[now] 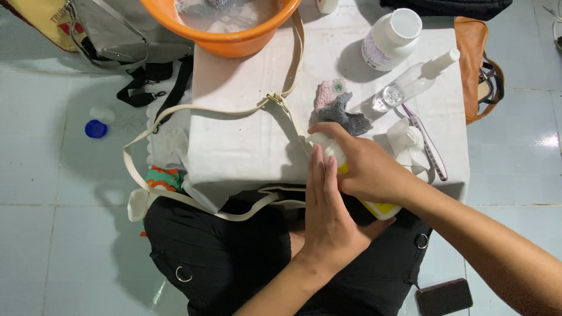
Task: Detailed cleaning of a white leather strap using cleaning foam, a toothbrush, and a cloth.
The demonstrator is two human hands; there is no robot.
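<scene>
My right hand (366, 167) grips a white and yellow bottle (380, 209), its top pointing at a cream cloth bag (240, 146) that lies flat on a small white table (451, 111). My left hand (328, 213) is flat, fingers straight and together, with its palm against the side of the bottle and the right hand. The bag's long cream strap (175, 196) loops off the table's left side and over my lap in black trousers (228, 257).
An orange basin (225, 38) with water stands at the table's far edge. A sponge and grey cloth (339, 105), a clear spray bottle (410, 85), a white jar (391, 38) and a toothbrush (430, 146) lie at right. A phone (444, 296) and a blue cap (95, 129) are on the tiled floor.
</scene>
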